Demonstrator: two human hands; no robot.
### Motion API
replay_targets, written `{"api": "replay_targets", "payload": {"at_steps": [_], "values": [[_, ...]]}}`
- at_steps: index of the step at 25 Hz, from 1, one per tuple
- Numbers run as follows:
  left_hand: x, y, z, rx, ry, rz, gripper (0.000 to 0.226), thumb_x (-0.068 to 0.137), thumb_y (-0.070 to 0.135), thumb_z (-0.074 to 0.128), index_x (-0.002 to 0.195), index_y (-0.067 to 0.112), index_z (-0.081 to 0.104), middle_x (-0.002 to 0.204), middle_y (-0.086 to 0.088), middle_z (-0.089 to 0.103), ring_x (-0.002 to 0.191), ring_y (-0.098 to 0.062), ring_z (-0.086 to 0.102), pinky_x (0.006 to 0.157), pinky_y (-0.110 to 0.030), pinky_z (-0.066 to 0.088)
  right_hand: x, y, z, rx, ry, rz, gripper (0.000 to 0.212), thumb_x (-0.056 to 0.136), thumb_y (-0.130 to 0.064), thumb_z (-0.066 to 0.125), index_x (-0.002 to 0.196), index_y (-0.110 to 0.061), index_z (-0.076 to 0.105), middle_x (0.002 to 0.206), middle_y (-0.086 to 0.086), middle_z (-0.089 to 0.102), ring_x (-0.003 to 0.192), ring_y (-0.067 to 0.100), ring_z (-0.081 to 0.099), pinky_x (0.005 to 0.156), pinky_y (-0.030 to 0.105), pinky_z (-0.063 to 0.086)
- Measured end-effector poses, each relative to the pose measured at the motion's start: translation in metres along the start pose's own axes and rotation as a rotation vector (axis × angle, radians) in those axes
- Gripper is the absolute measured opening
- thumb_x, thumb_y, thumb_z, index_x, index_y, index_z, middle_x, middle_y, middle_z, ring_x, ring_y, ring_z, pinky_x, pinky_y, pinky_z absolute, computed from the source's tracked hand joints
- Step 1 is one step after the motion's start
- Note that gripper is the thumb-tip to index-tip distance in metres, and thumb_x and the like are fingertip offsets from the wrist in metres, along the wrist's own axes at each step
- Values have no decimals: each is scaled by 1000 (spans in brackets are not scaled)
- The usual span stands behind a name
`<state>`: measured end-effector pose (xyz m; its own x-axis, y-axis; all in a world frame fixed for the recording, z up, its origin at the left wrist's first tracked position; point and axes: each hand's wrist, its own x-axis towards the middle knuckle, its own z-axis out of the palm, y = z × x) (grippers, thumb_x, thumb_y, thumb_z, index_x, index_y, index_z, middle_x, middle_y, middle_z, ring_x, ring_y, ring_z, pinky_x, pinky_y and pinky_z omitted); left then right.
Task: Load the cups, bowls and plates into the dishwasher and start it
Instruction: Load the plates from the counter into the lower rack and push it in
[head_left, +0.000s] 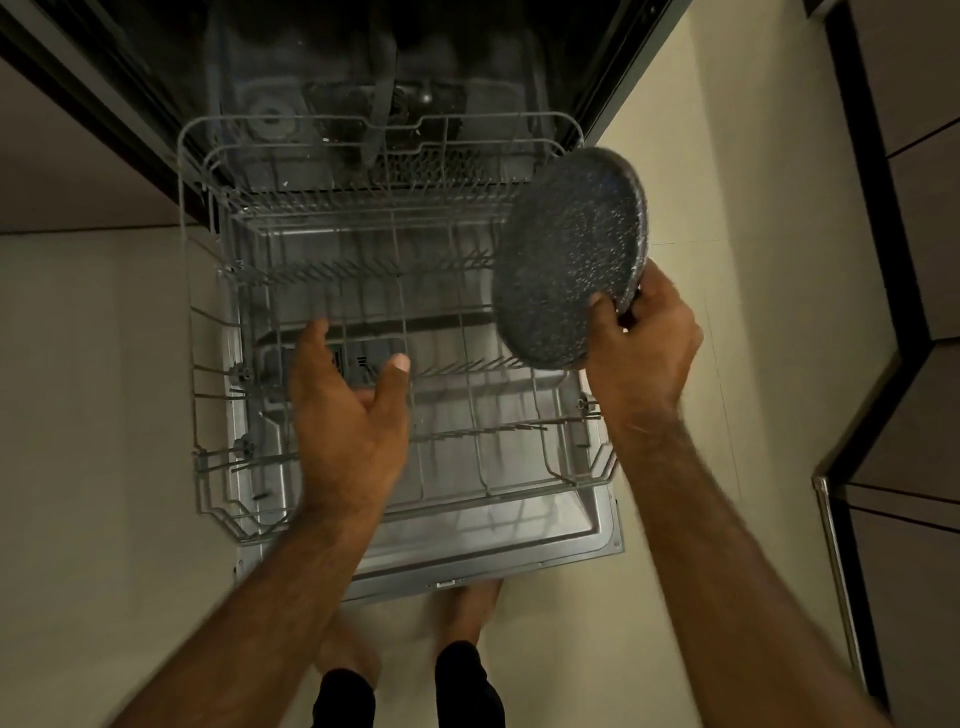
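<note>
Pale floor tiles (93, 415) surround an open dishwasher (363, 78), with dark cabinets (914, 208) to the right.

Head view, looking down:
- Door (519, 540) is folded down flat. A grey wire rack (208, 322) is pulled out over it, with rows of upright prongs running across.
- Plate (566, 260): round, dark grey with fine pale speckles and a low raised rim. It is tilted up on edge, broad face toward the camera, held in the air over the rack's right side and clear of the prongs.
- Right hand (644, 343) grips the plate's lower right edge, thumb on the speckled face, fingers curled behind.
- Left hand (343, 410) holds nothing, fingers extended and thumb spread, over the rack's left-centre. Cannot tell whether it touches the wire.
- The hands are well apart.
- Bare feet (467, 608) stand at the door's front edge, blurred.
</note>
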<state>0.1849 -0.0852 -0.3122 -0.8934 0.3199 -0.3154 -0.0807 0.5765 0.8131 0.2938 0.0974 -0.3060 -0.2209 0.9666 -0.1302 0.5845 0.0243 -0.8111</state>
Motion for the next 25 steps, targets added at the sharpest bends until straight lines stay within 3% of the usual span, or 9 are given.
{"api": "replay_targets", "payload": {"at_steps": [5, 10, 13, 17, 20, 25], "values": [[-4, -1, -2, 21, -14, 42, 73, 96, 28, 69, 155, 7, 33, 149, -16, 44, 75, 26, 54, 61, 5, 38, 9, 12, 19, -193, 54, -84, 50, 95, -10, 61, 143, -23, 55, 114, -14, 68, 95, 1, 66, 83, 1, 44], [-2, -14, -3, 26, -26, 45, 74, 95, 35, 68, 156, 12, 33, 149, -11, 44, 78, 23, 55, 63, 4, 41, 10, 19, 37, -170, 63, -59, 51, 95, -8, 60, 143, -25, 54, 121, -6, 69, 103, 6, 65, 95, 26, 53], [-2, -20, -2, 25, -26, 33, 72, 95, 36, 67, 155, 14, 33, 147, -8, 45, 79, 23, 55, 61, 3, 41, 12, 25, 47, -170, 32, -66, 50, 96, -7, 60, 142, -25, 54, 120, -10, 65, 103, 1, 59, 94, 27, 51], [-5, -21, 2, 22, -31, 20, 71, 96, 35, 67, 155, 15, 34, 149, -8, 43, 77, 22, 55, 61, 4, 41, 6, 33, 57, -215, -23, -30, 48, 98, -8, 58, 143, -22, 54, 124, -1, 65, 113, 14, 62, 99, 36, 51], [-6, -21, 4, 32, -43, 24, 71, 96, 34, 67, 156, 14, 34, 152, -10, 42, 79, 25, 54, 60, 4, 40, 2, 38, 57, -227, -12, 2, 45, 98, -8, 56, 141, -19, 55, 121, -4, 63, 109, 10, 55, 96, 27, 46], [-6, -20, 5, 48, -50, 27, 71, 96, 36, 67, 156, 15, 33, 153, -10, 41, 81, 26, 53, 61, 4, 40, -2, 44, 53, -237, 7, 26, 48, 94, -8, 57, 141, -13, 50, 119, 6, 68, 104, 17, 63, 95, 35, 56]]}}
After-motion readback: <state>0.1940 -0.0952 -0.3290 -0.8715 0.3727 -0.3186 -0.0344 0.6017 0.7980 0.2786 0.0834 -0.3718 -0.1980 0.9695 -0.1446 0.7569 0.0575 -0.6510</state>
